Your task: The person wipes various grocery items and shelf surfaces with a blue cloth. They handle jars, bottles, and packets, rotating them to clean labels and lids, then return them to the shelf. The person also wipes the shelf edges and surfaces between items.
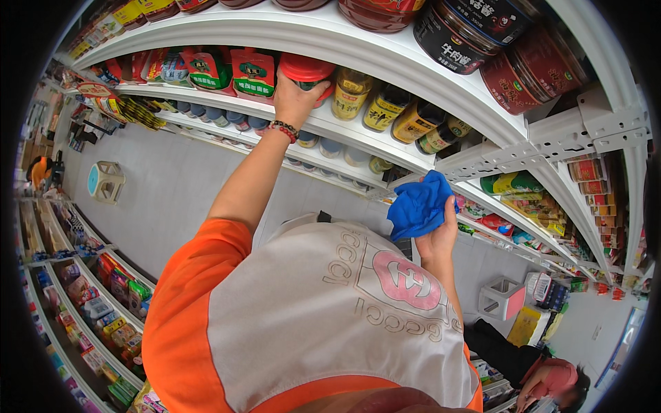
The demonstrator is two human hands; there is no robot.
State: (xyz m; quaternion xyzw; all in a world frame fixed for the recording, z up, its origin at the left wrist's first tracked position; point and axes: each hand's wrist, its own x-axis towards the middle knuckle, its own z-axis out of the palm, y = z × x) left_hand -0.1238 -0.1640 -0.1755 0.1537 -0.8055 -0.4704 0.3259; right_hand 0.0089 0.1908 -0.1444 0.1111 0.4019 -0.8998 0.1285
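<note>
My left hand (295, 100), with beaded bracelets at the wrist, grips a tub with a red lid (307, 66) on a white metal shelf (330, 116). Its thumb lies on the right side of the lid, and part of the tub is hidden behind the hand. To the left of it stand red and green sauce pouches (253, 73). A yellow-labelled bottle (351, 94) and several dark sauce bottles (386, 107) line up on the right. Lower and to the right, away from the shelf goods, my right hand (438, 236) holds a crumpled blue cloth (421, 205).
Jars (454, 38) crowd the shelf above. A perforated metal upright (563, 137) joins the shelving at right. Stools (106, 181) stand on the floor at both sides. Packed shelves (98, 315) run along the lower left. Another person (547, 379) is at lower right.
</note>
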